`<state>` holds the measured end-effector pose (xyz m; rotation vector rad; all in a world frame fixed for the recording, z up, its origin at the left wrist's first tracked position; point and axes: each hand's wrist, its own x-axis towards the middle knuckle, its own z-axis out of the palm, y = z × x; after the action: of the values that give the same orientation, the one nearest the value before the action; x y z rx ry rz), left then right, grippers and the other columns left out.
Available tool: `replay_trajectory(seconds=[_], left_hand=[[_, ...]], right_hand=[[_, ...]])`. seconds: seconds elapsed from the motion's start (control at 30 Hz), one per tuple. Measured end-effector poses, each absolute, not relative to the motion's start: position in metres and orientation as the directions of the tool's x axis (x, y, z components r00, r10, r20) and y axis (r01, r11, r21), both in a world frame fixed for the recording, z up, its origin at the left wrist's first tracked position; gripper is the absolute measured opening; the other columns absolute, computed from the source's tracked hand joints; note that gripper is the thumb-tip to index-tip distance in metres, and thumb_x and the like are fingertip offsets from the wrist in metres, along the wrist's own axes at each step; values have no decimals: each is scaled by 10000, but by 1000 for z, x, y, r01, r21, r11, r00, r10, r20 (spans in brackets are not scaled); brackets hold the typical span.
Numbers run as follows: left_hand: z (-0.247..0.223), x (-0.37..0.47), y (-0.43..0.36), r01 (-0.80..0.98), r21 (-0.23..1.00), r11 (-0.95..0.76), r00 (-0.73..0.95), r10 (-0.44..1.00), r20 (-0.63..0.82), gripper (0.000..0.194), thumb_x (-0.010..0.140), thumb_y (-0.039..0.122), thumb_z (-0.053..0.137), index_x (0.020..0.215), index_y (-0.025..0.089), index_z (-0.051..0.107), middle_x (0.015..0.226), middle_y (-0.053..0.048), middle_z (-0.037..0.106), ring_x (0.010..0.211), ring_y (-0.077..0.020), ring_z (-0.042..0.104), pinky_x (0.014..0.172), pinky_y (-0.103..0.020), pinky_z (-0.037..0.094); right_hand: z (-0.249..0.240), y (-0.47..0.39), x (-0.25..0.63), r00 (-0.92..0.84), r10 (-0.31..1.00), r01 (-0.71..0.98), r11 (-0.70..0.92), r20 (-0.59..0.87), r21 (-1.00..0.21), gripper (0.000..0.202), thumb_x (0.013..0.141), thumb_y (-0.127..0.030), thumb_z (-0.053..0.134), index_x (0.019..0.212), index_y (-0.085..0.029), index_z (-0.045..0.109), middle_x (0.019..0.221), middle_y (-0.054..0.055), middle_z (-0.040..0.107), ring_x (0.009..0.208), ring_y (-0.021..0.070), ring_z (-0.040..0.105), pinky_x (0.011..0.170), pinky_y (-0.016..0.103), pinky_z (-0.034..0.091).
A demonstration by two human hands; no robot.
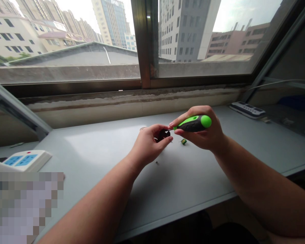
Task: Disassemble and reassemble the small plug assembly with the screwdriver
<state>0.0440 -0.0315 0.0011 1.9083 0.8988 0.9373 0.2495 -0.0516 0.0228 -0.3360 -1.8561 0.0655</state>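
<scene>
My left hand (148,142) is closed around a small dark round part (163,135), held above the table with thumb and fingers at its sides. My right hand (205,134) grips a green and black screwdriver (191,123), lying nearly level, its shaft pointing left into the dark part. Whether the tip sits on a screw is too small to tell. Below the screwdriver a small green piece (183,141) with thin leads rests on the table. Nearer to me lies a tiny metal piece (156,162). Behind my left hand, a pale round edge (143,128) is partly hidden.
The grey table (91,156) runs along a window (144,44). A white power strip with blue sockets (25,160) is at the left, another power strip (247,110) at the back right. Metal struts (20,108) rise at both sides. A blurred patch covers the lower left.
</scene>
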Motion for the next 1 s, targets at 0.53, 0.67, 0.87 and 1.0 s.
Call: replay_trajectory(seconds=[0.53,0.67,0.87,1.0], left_hand=[[6,48,-39,411,712,-570,524,786,327,145,868,323,751,928,192,739,739,-3,687,666,-160,580,640,-282,426],[6,49,-40,460,667,-586,536,782,317,142,878,337,740,878,197,722,737,-10,681,667,-174,584,635,-292,419],[5,52,-43,491,586,-645,572,746,342,95,919,275,675,980,206,697,958,-61,727,899,-244,662,844,-359,498],[6,54,-47,482,614,-625,566,757,327,167,965,286,606,1106,208,648,1040,-81,725,946,-256,667,869,-372,505]], right_hand=[[18,-56,248,-259,372,172,926,891,-336,511,767,-193,892,1166,-273,583,972,5,769,844,199,786,782,342,689],[19,-58,248,-254,396,203,914,883,-352,508,759,-254,910,1154,-277,590,963,3,760,832,197,776,774,337,692],[17,-55,248,-226,404,226,907,886,-356,551,748,-260,920,1171,-317,571,920,-5,765,784,203,772,697,318,677],[17,-53,251,-202,424,210,899,883,-383,550,766,-257,903,1168,-344,538,916,-9,771,765,213,772,667,332,663]])
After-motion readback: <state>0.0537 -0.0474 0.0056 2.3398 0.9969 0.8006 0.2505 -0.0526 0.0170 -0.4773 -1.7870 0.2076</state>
